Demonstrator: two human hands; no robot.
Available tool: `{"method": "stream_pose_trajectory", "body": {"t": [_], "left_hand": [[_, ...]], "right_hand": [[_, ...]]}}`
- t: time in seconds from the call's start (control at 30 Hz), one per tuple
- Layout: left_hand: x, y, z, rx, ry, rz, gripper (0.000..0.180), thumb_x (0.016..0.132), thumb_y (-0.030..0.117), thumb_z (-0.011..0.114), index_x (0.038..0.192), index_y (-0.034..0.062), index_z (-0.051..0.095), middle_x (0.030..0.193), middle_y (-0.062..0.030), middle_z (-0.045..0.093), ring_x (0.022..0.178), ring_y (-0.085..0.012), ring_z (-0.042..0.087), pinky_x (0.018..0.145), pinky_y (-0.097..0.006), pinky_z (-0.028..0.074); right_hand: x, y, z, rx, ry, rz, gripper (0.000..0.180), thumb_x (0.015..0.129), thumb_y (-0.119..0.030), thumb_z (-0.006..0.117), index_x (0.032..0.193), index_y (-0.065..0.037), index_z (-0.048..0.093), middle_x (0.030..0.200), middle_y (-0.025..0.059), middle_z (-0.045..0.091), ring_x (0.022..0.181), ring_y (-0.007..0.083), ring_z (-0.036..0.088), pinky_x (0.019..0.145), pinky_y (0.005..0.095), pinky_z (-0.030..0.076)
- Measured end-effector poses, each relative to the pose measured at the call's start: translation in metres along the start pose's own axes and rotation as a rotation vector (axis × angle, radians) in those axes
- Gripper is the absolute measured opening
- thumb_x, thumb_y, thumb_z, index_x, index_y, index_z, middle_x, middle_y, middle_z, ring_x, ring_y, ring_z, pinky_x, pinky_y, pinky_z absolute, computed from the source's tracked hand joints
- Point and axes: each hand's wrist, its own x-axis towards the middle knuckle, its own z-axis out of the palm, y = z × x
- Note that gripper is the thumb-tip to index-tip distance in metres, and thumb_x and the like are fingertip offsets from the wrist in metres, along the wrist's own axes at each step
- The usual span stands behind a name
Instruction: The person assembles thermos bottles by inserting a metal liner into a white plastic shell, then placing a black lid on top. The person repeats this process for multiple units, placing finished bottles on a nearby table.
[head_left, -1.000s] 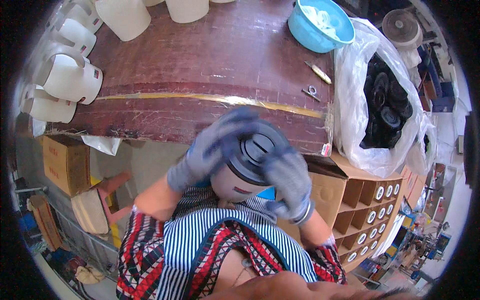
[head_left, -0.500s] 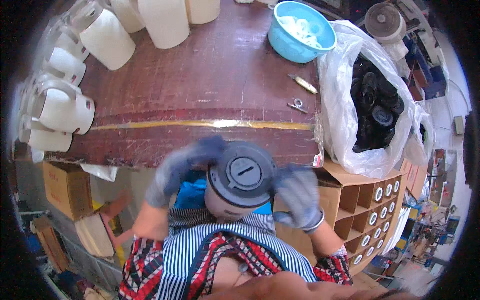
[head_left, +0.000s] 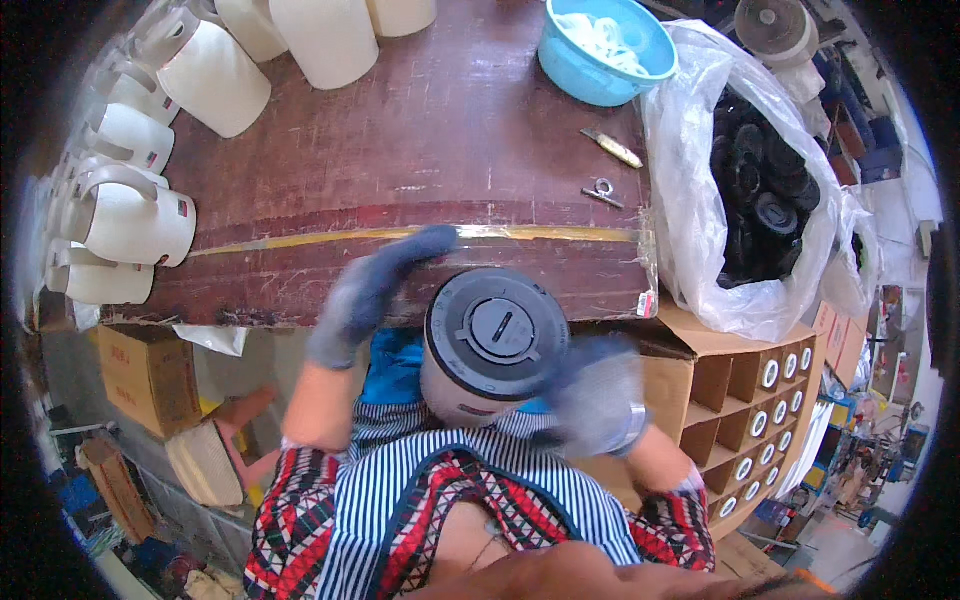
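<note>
A pale thermos jug [head_left: 462,398] with a round dark grey lid [head_left: 500,332] stands upright between my hands, against my striped apron. At its left, my left hand [head_left: 372,295], in a grey glove, is open. Its fingers stretch over the table edge, apart from the jug. My gloved right hand [head_left: 598,395] is at the jug's right side by the lid rim. Motion smears its fingers, and I cannot tell whether they grip the jug.
Several white jugs [head_left: 140,220] line the brown table [head_left: 400,140] at left and back. A blue basin [head_left: 605,85] holds white rings. Near it lie a utility knife [head_left: 612,148] and a small metal tool [head_left: 603,193]. At right are a plastic bag [head_left: 685,200] of black parts and a divided carton [head_left: 700,430].
My left hand has come off the lid rim and stretched out. The right hand has moved lower along the jug's side. The jug has turned slightly, its lid slot now steeper.
</note>
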Motion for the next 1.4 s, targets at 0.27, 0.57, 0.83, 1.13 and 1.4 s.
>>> {"method": "stream_pose_trajectory", "body": {"t": [0.27,0.57,0.83,1.13,1.4], "left_hand": [[-0.02,0.057,0.031,0.619,-0.302,0.311,0.056,0.101,0.039,0.054,0.142,0.0021,0.058,0.152,-0.0197,0.052,0.143,-0.0368,0.047,0.118,-0.045,0.036],[0.033,0.037,0.025,-0.342,-0.186,-0.118,0.052,0.103,0.027,0.054,0.145,-0.0031,0.054,0.153,-0.0163,0.053,0.139,-0.0297,0.052,0.122,-0.041,0.034],[0.027,0.035,0.037,0.028,-0.331,0.063,0.041,0.107,0.02,0.05,0.141,0.0002,0.059,0.143,-0.0144,0.06,0.136,-0.0244,0.054,0.118,-0.038,0.039],[0.034,0.027,0.026,0.129,-0.368,0.16,0.042,0.099,0.02,0.058,0.137,0.003,0.064,0.142,-0.0147,0.062,0.134,-0.0286,0.056,0.116,-0.043,0.042],[0.065,0.032,0.044,0.051,-0.687,0.132,0.046,0.101,0.031,0.062,0.137,0.0028,0.065,0.139,-0.0154,0.064,0.131,-0.0273,0.058,0.115,-0.04,0.042]], "right_hand": [[-0.038,0.012,0.012,0.102,-0.069,0.205,0.06,0.086,-0.051,0.065,0.126,-0.008,0.067,0.135,0.0197,0.065,0.125,0.038,0.063,0.11,0.0537,0.045],[0.029,-0.013,0.0,0.044,-0.078,-0.196,0.039,0.084,-0.04,0.063,0.116,-0.023,0.076,0.121,0.0053,0.071,0.114,0.0264,0.068,0.101,0.0433,0.052],[0.067,-0.028,0.017,0.089,-0.077,-0.325,0.035,0.094,-0.021,0.057,0.123,-0.006,0.072,0.125,0.0111,0.071,0.11,0.0289,0.069,0.103,0.0411,0.053],[0.044,-0.022,0.007,-0.023,-0.088,-0.113,0.051,0.08,-0.042,0.073,0.121,-0.013,0.073,0.128,0.0134,0.069,0.112,0.0327,0.068,0.1,0.0489,0.052],[0.073,-0.039,0.036,-0.039,-0.105,0.02,0.048,0.081,-0.04,0.069,0.12,-0.012,0.071,0.128,0.0138,0.07,0.117,0.0325,0.066,0.101,0.0467,0.05]]}}
